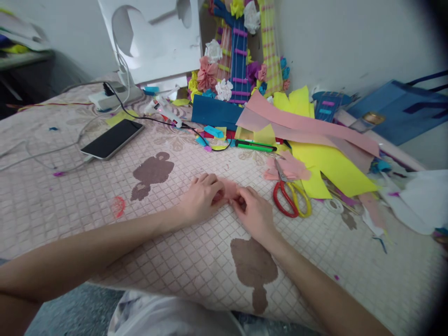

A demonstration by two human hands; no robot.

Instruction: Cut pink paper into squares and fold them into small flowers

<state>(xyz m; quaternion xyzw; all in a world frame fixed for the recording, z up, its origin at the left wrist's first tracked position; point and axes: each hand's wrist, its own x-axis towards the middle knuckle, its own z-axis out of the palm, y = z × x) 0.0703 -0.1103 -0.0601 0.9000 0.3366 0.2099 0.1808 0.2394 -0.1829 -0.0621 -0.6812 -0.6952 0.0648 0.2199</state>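
A small piece of pink paper [229,187] lies between my two hands over the patterned tablecloth [206,247]. My left hand [204,197] has its fingers curled and pinched on the left end of the paper. At its right end my right hand [254,210] pinches it between thumb and fingers. Part of the paper is hidden behind the fingers. Just right of my right hand lie scissors [287,191] with one red and one yellow handle. Beyond the scissors is a stack of cut pink paper pieces [287,165].
A phone [112,139] on a cable lies at left, near a power strip [115,95] and a glue gun [168,113]. Yellow paper [332,168], long pink strips [308,123] and a green cutter knife [255,146] lie at the right back. Decorated paper guitars [240,60] lean behind.
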